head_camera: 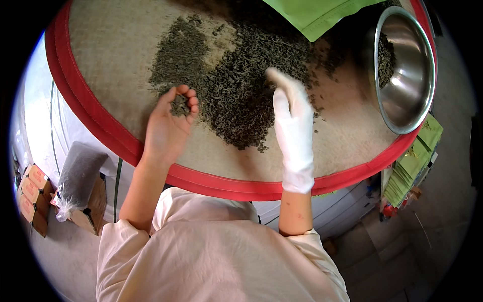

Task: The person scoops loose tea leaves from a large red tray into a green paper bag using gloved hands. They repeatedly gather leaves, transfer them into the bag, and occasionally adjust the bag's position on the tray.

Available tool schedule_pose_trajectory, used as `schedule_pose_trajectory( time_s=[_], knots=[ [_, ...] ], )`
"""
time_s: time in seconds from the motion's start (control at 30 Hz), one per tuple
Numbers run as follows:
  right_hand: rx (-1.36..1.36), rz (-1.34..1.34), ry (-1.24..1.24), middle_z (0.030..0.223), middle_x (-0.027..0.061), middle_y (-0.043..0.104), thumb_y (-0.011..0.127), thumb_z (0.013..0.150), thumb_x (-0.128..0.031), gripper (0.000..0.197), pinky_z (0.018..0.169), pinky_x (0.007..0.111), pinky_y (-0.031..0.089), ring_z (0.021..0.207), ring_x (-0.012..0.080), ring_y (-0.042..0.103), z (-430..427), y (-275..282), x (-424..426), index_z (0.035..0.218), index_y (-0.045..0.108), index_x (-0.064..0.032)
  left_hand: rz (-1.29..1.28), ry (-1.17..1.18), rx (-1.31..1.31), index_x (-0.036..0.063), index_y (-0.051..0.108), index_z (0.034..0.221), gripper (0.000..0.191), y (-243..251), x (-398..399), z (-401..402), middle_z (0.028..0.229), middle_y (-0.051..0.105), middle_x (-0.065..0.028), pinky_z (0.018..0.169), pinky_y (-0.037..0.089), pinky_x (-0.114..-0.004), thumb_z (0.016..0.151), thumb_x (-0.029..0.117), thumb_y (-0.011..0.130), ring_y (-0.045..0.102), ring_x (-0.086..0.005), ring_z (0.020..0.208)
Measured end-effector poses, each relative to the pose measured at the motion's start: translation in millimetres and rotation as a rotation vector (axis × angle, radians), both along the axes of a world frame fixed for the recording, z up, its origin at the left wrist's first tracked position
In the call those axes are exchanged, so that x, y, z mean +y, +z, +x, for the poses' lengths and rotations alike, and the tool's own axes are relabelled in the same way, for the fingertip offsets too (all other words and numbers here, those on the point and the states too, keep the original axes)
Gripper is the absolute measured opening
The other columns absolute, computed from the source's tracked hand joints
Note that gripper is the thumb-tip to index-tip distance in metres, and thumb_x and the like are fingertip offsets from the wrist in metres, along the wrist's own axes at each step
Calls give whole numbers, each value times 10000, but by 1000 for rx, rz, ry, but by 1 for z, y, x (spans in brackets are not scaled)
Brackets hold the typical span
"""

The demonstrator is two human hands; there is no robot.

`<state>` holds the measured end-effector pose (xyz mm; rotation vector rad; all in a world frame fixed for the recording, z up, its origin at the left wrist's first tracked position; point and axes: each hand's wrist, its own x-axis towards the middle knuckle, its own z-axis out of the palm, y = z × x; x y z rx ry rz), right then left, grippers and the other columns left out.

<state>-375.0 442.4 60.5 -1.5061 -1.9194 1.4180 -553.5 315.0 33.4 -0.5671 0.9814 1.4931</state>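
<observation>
A large pile of dark, curled dried tea leaves [241, 94] lies on a woven tray [113, 71] with a red cloth rim. My left hand [169, 120], bare and palm up, cups a small heap of the leaves [180, 105] in its curled fingers, at the pile's left edge. My right hand [292, 102], in a white glove, is over the pile's right side, thumb and fingers apart at the tips; it is slightly blurred, and whether leaves are between them cannot be told. A thinner layer of finer leaf bits [179, 53] lies beyond my left hand.
A steel bowl [411, 75] holding some leaves leans at the tray's right edge. A green cloth or bag [320, 15] overhangs the far side. Green packets [409, 166] are stacked below right. Cardboard boxes [34, 196] and a grey plastic-wrapped bundle [81, 173] stand at lower left.
</observation>
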Motion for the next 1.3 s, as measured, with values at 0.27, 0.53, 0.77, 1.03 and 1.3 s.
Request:
schedule_pose_trajectory(
  time_s=[0.27, 0.53, 0.77, 1.03, 1.3],
  knots=[
    [-323, 736, 232, 1215, 215, 482, 741, 706, -292, 532, 982, 500, 341, 1159, 400, 430, -36, -58, 41, 1183, 592, -110, 28, 66, -41, 21, 508, 1011, 108, 4, 3, 0, 947, 549, -87, 759, 503, -275, 964, 117, 498, 542, -164, 839],
    [40, 205, 486, 1089, 88, 620, 587, 765, 32, 235, 900, 364, 458, 1018, 288, 564, 5, -5, -17, 930, 686, -104, -17, 104, -31, 19, 510, 996, 96, 1, 0, -1, 939, 548, -89, 755, 497, -276, 957, 105, 499, 536, -167, 828],
    [-230, 358, 42, 1044, 106, 630, 557, 841, 13, 232, 926, 364, 451, 1023, 269, 572, 49, -8, 11, 1031, 667, -61, -12, 98, -6, 20, 480, 1007, 142, -2, -1, 0, 931, 520, -94, 769, 476, -292, 953, 148, 507, 510, -175, 817],
    [-253, 491, 468, 1236, 189, 508, 738, 717, -405, 624, 1019, 487, 352, 1187, 379, 443, -10, -23, 0, 1228, 567, -91, 7, 183, 24, 37, 477, 972, 93, -6, -4, -3, 911, 512, -84, 748, 457, -287, 947, 125, 495, 478, -168, 802],
    [-105, 540, 413, 1284, 203, 490, 722, 752, -283, 554, 1011, 476, 368, 1176, 377, 469, -32, -39, -14, 1238, 544, -86, 42, 239, -9, 25, 475, 975, 78, -3, -3, -4, 907, 505, -82, 730, 455, -291, 956, 101, 471, 480, -169, 787]
  ],
)
